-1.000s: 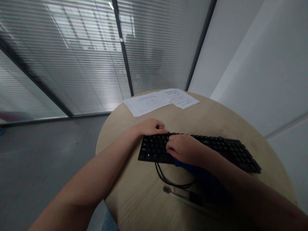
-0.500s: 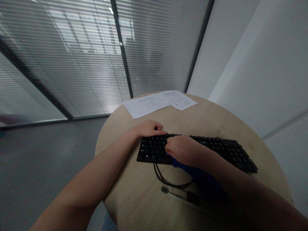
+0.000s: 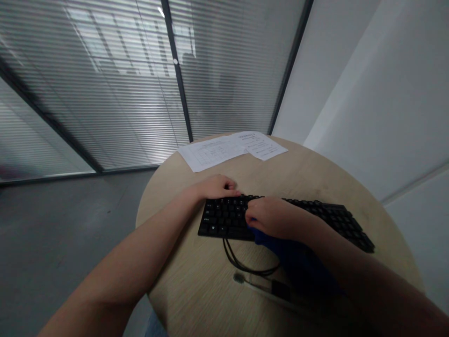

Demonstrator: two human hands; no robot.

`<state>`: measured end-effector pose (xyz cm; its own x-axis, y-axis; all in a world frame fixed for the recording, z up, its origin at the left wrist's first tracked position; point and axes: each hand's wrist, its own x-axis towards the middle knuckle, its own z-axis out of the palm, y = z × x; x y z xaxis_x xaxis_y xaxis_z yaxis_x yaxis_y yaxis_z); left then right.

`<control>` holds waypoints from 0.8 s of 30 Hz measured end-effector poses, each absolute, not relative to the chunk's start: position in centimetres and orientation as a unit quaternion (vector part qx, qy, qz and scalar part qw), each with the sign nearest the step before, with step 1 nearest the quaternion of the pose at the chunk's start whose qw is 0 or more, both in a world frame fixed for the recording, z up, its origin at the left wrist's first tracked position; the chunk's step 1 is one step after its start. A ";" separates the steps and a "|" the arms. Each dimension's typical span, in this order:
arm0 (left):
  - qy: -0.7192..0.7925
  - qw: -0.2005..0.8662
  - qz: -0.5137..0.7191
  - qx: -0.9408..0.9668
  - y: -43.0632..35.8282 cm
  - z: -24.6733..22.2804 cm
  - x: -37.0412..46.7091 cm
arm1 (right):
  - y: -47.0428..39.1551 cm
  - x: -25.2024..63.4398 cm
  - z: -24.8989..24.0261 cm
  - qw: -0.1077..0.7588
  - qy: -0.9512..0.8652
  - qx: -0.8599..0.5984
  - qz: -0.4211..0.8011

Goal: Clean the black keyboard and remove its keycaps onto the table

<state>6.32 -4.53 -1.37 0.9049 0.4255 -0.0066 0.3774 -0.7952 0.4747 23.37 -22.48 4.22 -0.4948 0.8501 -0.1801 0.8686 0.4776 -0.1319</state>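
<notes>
A black keyboard [image 3: 224, 220] lies across the round table. At its far left edge rests my left hand [image 3: 219, 187], fingers curled and thumb pressed on the back rim. My right hand [image 3: 268, 216] is closed on a blue cloth [image 3: 291, 252] over the left-middle keys. The cloth hangs down toward me under my forearm, and part of it is lost in shadow. Below the keyboard, its black cable [image 3: 242, 267] loops on the wood. A small brush [image 3: 239, 278] with a bristled head lies near that loop, its handle running into the shadow.
Two printed sheets of paper [image 3: 213, 153] overlap at the back of the wooden table [image 3: 196, 285]. Glass panels with blinds [image 3: 140, 103] stand behind, and a white wall [image 3: 386, 103] rises on the right. A small dark block [image 3: 280, 289] sits by the brush.
My right hand has shifted slightly to the right over the keys with the blue cloth. My left hand stays at the keyboard's back edge.
</notes>
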 end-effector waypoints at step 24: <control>0.217 0.247 0.057 0.943 -4.2 -1.8 6.2 | -22.9 22.8 3.7 0.067 0.863 0.499 -0.034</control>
<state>6.21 -4.17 -1.78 0.8995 0.4370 0.0005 0.3808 -0.7844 0.4896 22.78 -22.88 3.72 -0.4925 0.8574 -0.1496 0.8665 0.4990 0.0075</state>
